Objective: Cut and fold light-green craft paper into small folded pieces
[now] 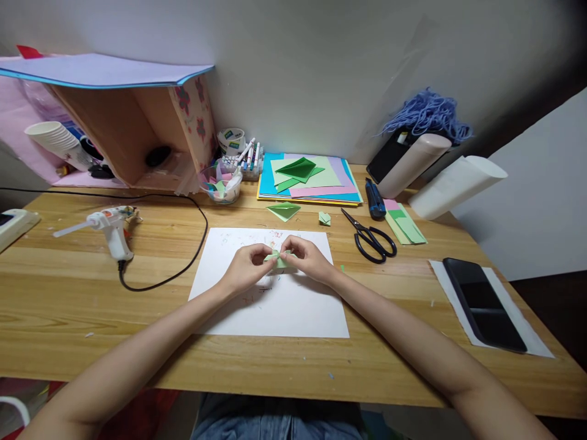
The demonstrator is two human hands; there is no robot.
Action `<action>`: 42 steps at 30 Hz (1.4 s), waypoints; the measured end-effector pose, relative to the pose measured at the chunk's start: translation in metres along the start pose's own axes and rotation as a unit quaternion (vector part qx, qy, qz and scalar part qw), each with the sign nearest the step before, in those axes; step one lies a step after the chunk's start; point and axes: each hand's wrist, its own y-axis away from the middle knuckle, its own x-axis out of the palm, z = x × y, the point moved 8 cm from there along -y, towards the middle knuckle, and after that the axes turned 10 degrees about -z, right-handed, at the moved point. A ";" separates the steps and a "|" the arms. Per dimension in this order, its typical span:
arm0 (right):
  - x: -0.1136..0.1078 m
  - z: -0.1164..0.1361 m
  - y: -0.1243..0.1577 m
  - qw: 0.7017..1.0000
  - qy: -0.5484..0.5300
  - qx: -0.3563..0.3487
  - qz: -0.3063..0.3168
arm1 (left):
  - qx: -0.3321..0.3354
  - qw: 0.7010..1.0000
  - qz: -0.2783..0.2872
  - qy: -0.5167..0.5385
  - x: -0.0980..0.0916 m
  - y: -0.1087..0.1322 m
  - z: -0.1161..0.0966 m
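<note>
A folded light green paper piece [285, 261] is pinched between my two hands, just above a white sheet [270, 311] on the table. My left hand [247, 266] grips its left side with thumb and fingertips. On the opposite side, my right hand [308, 258] pinches it, the thumb near the middle fold. Fingers cover part of the paper. Beyond the sheet lie a green folded paper triangle [284, 211] and a small folded green paper piece [324, 218]. Black-handled scissors [373, 239] rest to the right of my right hand.
A glue gun [112, 232] with a looping black cord stands at left. Stacked coloured paper [316, 192], a tub of scraps [221, 185] and a cardboard box [192, 122] sit at the back. To the right are a utility knife [375, 200], sticky notes [406, 225], white rolls and a phone [481, 302].
</note>
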 end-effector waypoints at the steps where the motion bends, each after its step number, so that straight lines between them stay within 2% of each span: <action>1: 0.000 0.000 0.000 1.000 -0.002 0.000 0.002 | 0.003 1.000 -0.004 -0.006 -0.001 0.000 0.000; 10: 0.003 0.004 0.001 1.000 -0.008 -0.005 0.015 | 0.026 0.998 -0.029 -0.057 -0.002 0.001 0.000; 24: 0.005 0.002 0.003 0.999 -0.026 0.000 0.034 | 0.046 0.994 0.005 -0.097 0.001 0.004 -0.008; 29: 0.003 0.002 0.001 0.999 -0.023 0.015 0.024 | 0.037 0.998 0.006 -0.054 -0.001 0.003 -0.011; 34: 0.001 -0.003 0.000 0.998 -0.048 0.032 0.000 | 0.022 0.999 -0.047 0.004 -0.013 -0.001 -0.009; 42: 0.002 -0.004 0.002 0.998 -0.045 0.039 0.004 | -0.003 0.999 -0.037 -0.019 -0.007 -0.001 -0.001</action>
